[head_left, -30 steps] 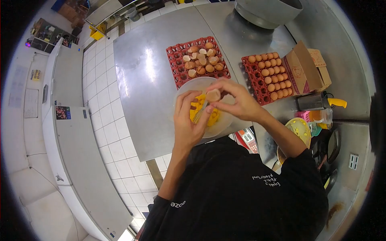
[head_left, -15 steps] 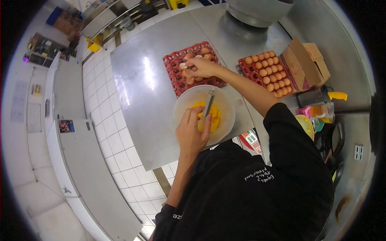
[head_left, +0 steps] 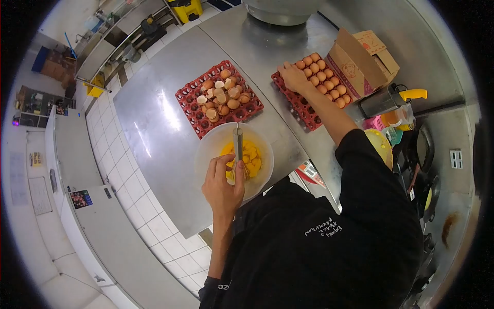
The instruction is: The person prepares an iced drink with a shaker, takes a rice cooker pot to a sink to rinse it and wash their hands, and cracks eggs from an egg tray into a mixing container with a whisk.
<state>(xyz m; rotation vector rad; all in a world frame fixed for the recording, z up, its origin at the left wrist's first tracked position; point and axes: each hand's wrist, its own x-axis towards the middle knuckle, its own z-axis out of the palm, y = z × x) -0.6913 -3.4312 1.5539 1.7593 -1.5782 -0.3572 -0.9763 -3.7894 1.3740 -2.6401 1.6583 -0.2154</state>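
Observation:
A whisk (head_left: 237,142) leans upright in a translucent bowl (head_left: 204,146) that holds several yolks (head_left: 251,154). My left hand (head_left: 222,188) is at the bowl's near side, thumb and fingers closed round the lower part of the whisk. Over the far left part of the red tray of whole brown eggs (head_left: 329,85) is my right hand (head_left: 294,79), its fingers curled downward. What lies under those fingers is hidden. Cracked shells (head_left: 221,97) are piled on a second red tray (head_left: 188,98), just beyond the bowl.
An opened cardboard box (head_left: 357,62) stands behind the egg tray. To the right are a jug with a yellow handle (head_left: 413,94) and several containers. A large metal bowl (head_left: 283,13) sits at the back of the steel table (head_left: 149,139); tiled floor lies to the left.
My right hand has moved from the shell tray across to the whole-egg tray on the right. My left hand stays at the whisk. The camera view has shifted.

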